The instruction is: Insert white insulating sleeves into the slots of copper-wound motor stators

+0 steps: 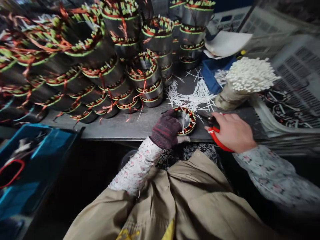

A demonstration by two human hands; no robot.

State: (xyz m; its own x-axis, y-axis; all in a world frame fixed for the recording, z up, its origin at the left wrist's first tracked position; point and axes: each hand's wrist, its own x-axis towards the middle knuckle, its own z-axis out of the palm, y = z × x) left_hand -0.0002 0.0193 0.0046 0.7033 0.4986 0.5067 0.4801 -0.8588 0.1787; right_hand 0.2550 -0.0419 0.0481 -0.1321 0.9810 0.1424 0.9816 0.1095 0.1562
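My left hand, in a dark knitted glove, is closed around the left side of a motor stator near the bench's front edge. Red and black windings line the stator's ring, and a white strip shows across its opening. To the right, my bare right hand grips red-handled pliers, their dark jaws pointing left toward the stator and apart from it. I cannot tell how far the jaws are spread. Just behind the stator lie loose white ties in a heap.
Stacked stators with orange cords fill the bench's left and back. A bundle of white sticks stands in a wrapped holder at right, beside a blue bin and a white crate. Lower left is a blue tray.
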